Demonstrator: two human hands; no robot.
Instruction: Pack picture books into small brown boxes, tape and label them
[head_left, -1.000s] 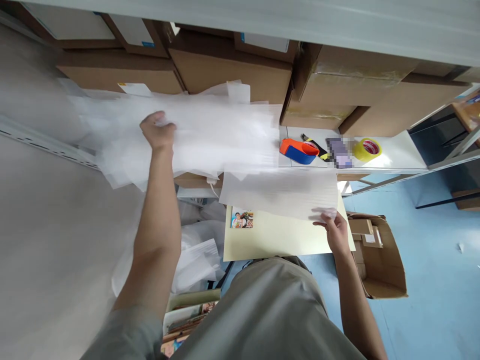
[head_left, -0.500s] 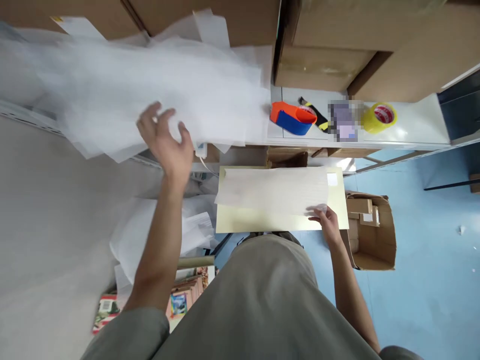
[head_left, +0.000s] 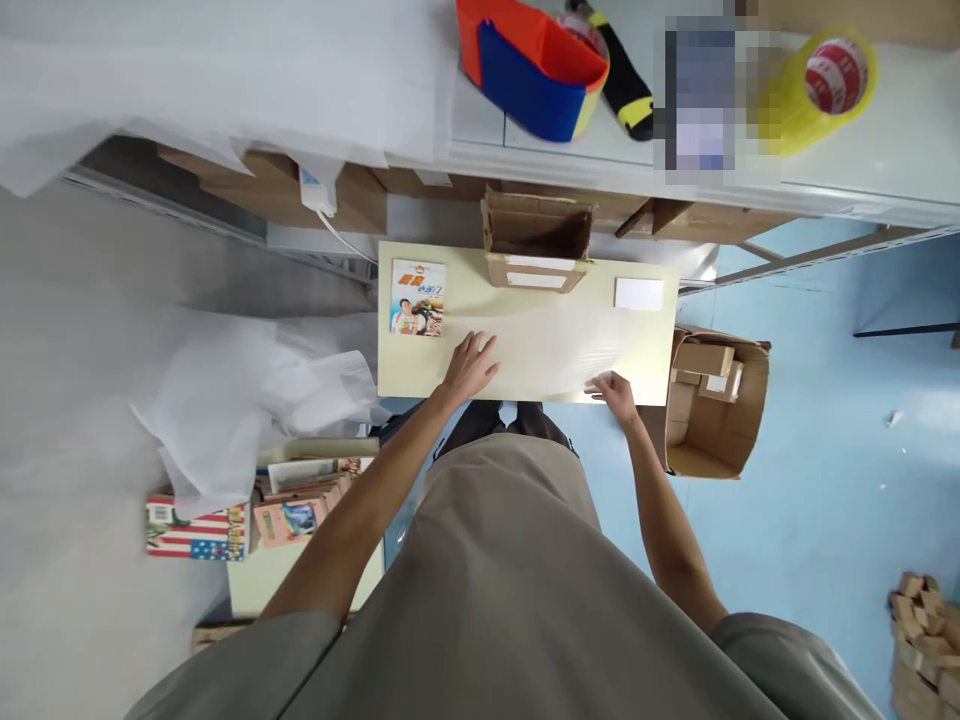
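A thin white translucent packing sheet (head_left: 547,345) lies across the cream table (head_left: 409,375) in front of me. My left hand (head_left: 471,366) rests at the left end of the sheet, its fingers apart and holding nothing. At the sheet's lower right corner, my right hand (head_left: 615,393) has thumb and fingers closed on the edge. A booklet (head_left: 418,297) with a colourful cover lies at the table's left end. An open cardboard box (head_left: 536,265) stands at the back edge, and a small white card (head_left: 637,294) lies to the right.
Above the table, a shelf (head_left: 480,155) carries a stack of white sheets (head_left: 225,70), an orange and blue tape dispenser (head_left: 536,80), a black and yellow cutter (head_left: 622,75) and yellow tape (head_left: 817,90). An open carton (head_left: 712,440) stands right; books (head_left: 300,510) lie lower left.
My left hand has come down from the stacked sheets to the table. The view has tipped downward. The booklet and the box on the table now show beyond the sheet, which lies lower.
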